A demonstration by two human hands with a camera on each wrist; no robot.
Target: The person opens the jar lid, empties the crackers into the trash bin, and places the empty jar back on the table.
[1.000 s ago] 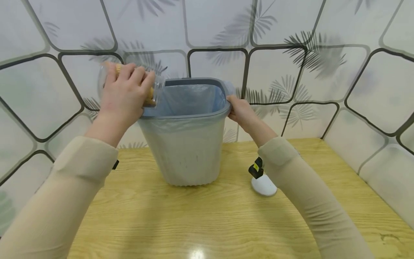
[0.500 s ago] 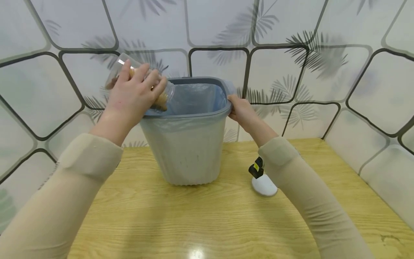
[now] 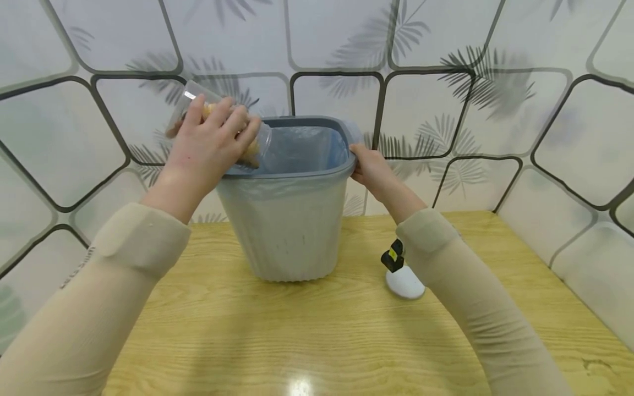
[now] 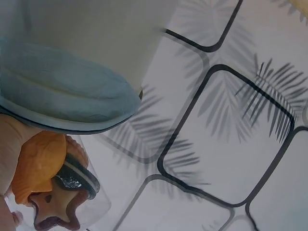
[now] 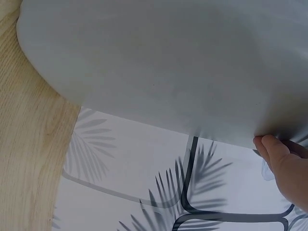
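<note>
A grey waste bin (image 3: 292, 220) lined with a thin plastic bag stands on the wooden table (image 3: 317, 335) against the wall. My left hand (image 3: 210, 146) grips a clear plastic cup (image 3: 185, 104), tilted so its mouth points over the bin's left rim. Inside the cup are small snacks (image 4: 48, 187): an orange piece, a dark sandwich biscuit and a brown star shape. My right hand (image 3: 369, 165) grips the bin's right rim (image 5: 298, 147), thumb against the outer wall (image 5: 168, 62).
A small white object with a black and yellow top (image 3: 402, 275) lies on the table right of the bin, under my right forearm. Patterned wall panels (image 3: 446, 99) close in behind the bin and on both sides.
My left hand has tipped the cup further, bottom raised, and shifted its mouth rightward over the bin's rim. The right hand has kept its hold on the rim.
</note>
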